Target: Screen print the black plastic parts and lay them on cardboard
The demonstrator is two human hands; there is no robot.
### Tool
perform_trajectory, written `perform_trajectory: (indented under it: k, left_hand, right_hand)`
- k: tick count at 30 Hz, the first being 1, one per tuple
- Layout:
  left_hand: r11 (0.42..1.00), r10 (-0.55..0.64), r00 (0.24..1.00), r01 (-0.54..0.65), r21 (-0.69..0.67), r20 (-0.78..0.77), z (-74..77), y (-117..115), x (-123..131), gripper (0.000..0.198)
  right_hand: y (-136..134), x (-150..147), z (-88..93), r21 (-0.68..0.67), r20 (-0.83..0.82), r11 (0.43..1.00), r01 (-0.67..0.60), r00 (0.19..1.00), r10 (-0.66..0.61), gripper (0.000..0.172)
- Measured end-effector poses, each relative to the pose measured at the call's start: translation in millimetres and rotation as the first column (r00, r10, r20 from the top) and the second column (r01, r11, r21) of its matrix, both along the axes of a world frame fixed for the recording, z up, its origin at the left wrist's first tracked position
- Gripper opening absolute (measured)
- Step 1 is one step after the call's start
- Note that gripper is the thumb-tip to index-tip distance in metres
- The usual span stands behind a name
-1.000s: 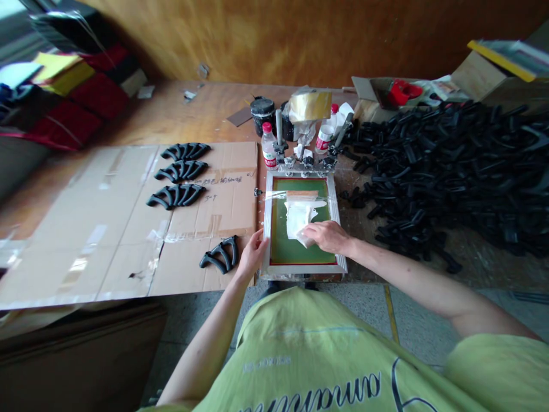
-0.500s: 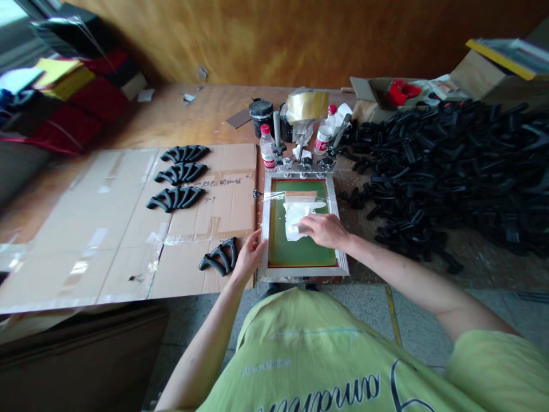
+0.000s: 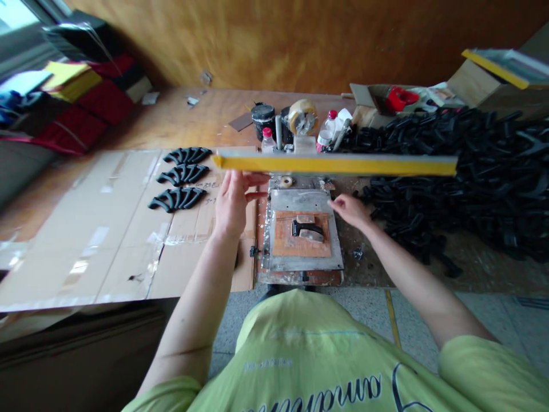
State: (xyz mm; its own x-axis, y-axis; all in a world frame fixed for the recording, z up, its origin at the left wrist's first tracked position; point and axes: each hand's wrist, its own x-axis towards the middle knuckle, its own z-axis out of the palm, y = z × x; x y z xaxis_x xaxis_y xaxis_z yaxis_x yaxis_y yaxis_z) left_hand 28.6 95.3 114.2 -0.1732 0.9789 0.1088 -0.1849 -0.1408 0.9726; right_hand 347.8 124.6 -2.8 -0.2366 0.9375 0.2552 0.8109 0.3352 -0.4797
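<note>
- Soft daylight from the pale glass window [image 3: 17,17], upper left.
- White glare on clear, shiny tape strips [image 3: 98,236].
- Deep shadow under the brown wooden desk [image 3: 221,106].
- Edges stretched; the long, straight yellow bar [image 3: 338,165] seems slightly blurred.

Frame [image 3: 338,165] now raised, edge-on; left hand [image 3: 232,207], higher, seemingly touches it; right hand [image 3: 352,212] moves rightward; black part [image 3: 306,225] comes into view.
</note>
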Motion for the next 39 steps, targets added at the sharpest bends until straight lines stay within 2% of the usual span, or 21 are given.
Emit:
perform_trajectory:
  k: [3,5,7,8,9,10,12,14,15,16,17,19,21,23,25,27,29,31,34,37,39]
  left_hand:
    - [1.000,0.006,1.000,-0.006,0.011,0.012,6.8,17,6,0.051]
    - [0.998,0.053,0.998,-0.052,-0.029,0.038,-6.4,7,13,0.052]
    - [0.981,-0.003,0.999,0.013,-0.191,0.051,-32.0,-20,25,0.058]
    - [0.944,-0.081,0.995,0.097,-0.316,0.063,-47.1,-38,33,0.061]
    - [0.849,-0.226,0.969,0.245,-0.468,0.097,-62.3,-57,42,0.064]
    - [0.749,-0.305,0.940,0.336,-0.571,0.153,-76.4,-75,51,0.066]
    - [0.690,-0.266,0.928,0.372,-0.621,0.261,-98.6,-104,65,0.064]
    - [0.715,-0.117,0.937,0.309,-0.627,0.328,-112.6,-120,68,0.057]
    - [0.726,-0.046,0.941,0.263,-0.636,0.336,-117.8,-123,63,0.054]
    - [0.732,0.018,0.948,0.205,-0.650,0.318,-123.0,-125,54,0.051]
    - [0.735,0.081,0.959,0.128,-0.666,0.273,-128.8,-126,39,0.050]
    - [0.724,0.214,0.971,-0.083,-0.685,0.109,-144.3,-130,-1,0.046]
    - [0.646,0.329,0.935,-0.322,-0.692,-0.129,-164.5,-141,-47,0.043]
    - [0.521,0.330,0.877,-0.477,-0.708,-0.348,-186.4,-156,-87,0.043]
    - [0.423,0.265,0.842,-0.540,-0.728,-0.470,-205.8,-168,-114,0.045]
    - [0.383,0.193,0.836,-0.546,-0.745,-0.513,-219.6,-172,-129,0.045]
    - [0.386,0.115,0.839,-0.531,-0.754,-0.531,-226.1,-166,-137,0.046]
    - [0.398,0.024,0.839,-0.507,-0.765,-0.544,-225.4,-158,-144,0.047]
    - [0.384,-0.098,0.830,-0.477,-0.791,-0.549,-214.8,-149,-158,0.048]
    - [0.382,-0.192,0.814,-0.453,-0.806,-0.548,-199.3,-142,-168,0.044]
    - [0.431,-0.224,0.802,-0.428,-0.795,-0.553,-186.2,-129,-164,0.043]
  right_hand:
    - [-34,-35,-29.5,-0.137,0.241,0.990,-0.045,0.967,0.077,0.027]
    - [-48,-54,-33.7,-0.208,0.323,0.978,-0.005,0.943,0.074,0.020]
    - [-57,-68,-27.4,-0.273,0.317,0.957,0.094,0.948,-0.002,0.017]
    - [-63,-75,-22.3,-0.287,0.293,0.948,0.135,0.955,-0.048,0.018]
    - [-70,-81,-17.2,-0.275,0.261,0.948,0.159,0.961,-0.086,0.019]
    - [-77,-89,-13.1,-0.237,0.225,0.959,0.154,0.969,-0.100,0.019]
    - [-94,-103,-9.5,-0.129,0.151,0.992,-0.012,0.988,0.032,0.017]
    - [-103,-106,-12.2,-0.061,0.113,0.953,-0.297,0.947,0.302,0.015]
    - [-103,-99,-15.1,-0.051,0.109,0.921,-0.386,0.914,0.390,0.015]
    - [-99,-85,-18.4,-0.049,0.112,0.910,-0.412,0.903,0.415,0.017]
    - [-91,-65,-22.2,-0.050,0.119,0.925,-0.376,0.917,0.380,0.020]
    - [-65,-11,-31.6,-0.028,0.122,0.983,-0.179,0.976,0.181,0.026]
    - [-35,47,-45.4,0.010,0.087,0.999,-0.051,0.995,0.050,0.032]
    - [-12,94,-63.3,0.026,0.042,0.999,-0.028,0.999,0.027,0.034]
    - [-1,124,-82.1,0.084,-0.038,0.996,-0.024,0.999,0.027,0.034]
    - [0,140,-97.2,0.114,-0.091,0.993,-0.036,0.995,0.046,0.034]
    - [-1,147,-104.8,0.117,-0.090,0.991,-0.070,0.993,0.080,0.034]
    - [2,151,-102.7,0.120,-0.046,0.988,-0.101,0.993,0.107,0.037]
    - [11,152,-82.7,0.133,0.008,0.990,-0.054,0.999,0.054,0.031]
    - [10,135,-55.4,0.111,-0.057,0.986,0.125,0.991,-0.119,0.011]
    - [-2,104,-42.7,0.001,-0.106,0.998,0.067,0.992,-0.066,0.021]
